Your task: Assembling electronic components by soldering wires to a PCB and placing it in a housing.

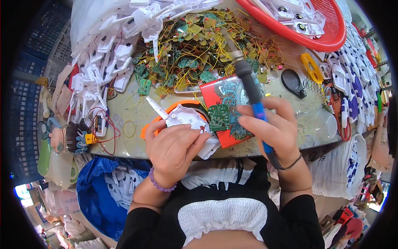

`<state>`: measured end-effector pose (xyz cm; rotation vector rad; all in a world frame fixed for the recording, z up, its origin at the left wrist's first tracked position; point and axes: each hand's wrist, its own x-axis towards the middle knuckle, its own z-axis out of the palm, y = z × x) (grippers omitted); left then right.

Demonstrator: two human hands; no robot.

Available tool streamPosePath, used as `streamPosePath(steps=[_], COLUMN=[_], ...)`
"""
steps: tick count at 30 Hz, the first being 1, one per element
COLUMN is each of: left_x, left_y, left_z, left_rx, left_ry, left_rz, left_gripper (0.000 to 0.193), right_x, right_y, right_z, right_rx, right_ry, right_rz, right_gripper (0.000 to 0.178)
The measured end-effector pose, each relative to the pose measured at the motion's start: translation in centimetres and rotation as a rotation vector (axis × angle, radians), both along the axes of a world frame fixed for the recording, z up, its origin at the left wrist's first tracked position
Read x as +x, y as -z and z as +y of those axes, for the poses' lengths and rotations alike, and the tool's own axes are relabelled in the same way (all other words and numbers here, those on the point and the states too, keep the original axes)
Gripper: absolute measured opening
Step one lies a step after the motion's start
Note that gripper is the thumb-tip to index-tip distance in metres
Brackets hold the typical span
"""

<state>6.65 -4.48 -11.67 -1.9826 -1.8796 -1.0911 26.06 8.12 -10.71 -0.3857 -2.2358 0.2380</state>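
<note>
I see the workbench from above, its curved near edge passing toward 6 o'clock beneath the wrists. Bare surface gives room at 9 and 3 o'clock; heaped circuit boards crowd 12 o'clock. My hands are apart: the left hand, fingers curled, clamps the white plastic shell, at 9 o'clock of a green board; the right hand closes around a soldering iron pointing toward 11, fingertips near that board.

Red bskt top-R, blue bag low-L
</note>
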Motion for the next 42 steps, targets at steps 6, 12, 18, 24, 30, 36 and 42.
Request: streamPosePath(steps=[6, 12, 18, 24, 30, 36, 42], left_x=[-0.2, -1.0, -1.0, -1.0, -0.7, -0.5, 0.0], left_y=[0.9, 0.5, 0.3, -0.8, -1.9, -1.8, -2.2], left_z=[-0.2, 0.0, 1.1, 2.2, 2.9, 3.5, 3.3], left_rx=[0.047, -0.008, -0.012, -0.070, -0.184, -0.110, -0.172], left_ry=[0.045, 0.157, 0.150, 0.217, 0.306, 0.404, 0.399], left_rz=[0.038, -0.034, -0.400, -0.164, -0.082, -0.089, -0.068], left_gripper=[0.024, 0.022, 0.022, 0.022, 0.023, 0.022, 0.019], right_x=[-2.4, -2.8, -2.9, -2.8, -2.7, -2.5, -2.4], right_y=[-0.6, -0.4, -1.0, -0.6, -0.4, -0.4, 0.1], right_z=[0.0, 0.0, -0.2, -0.2, 0.1, 0.1, 0.2], right_rx=[-0.057, -0.124, -0.215, -0.274, -0.299, -0.315, -0.300], right_ry=[0.068, 0.050, 0.002, -0.029, -0.036, -0.020, -0.014], right_rz=[-0.032, -0.027, -0.020, 0.009, 0.029, 0.024, 0.040], right_gripper=[0.035, 0.037, 0.039, 0.038, 0.039, 0.040, 0.040])
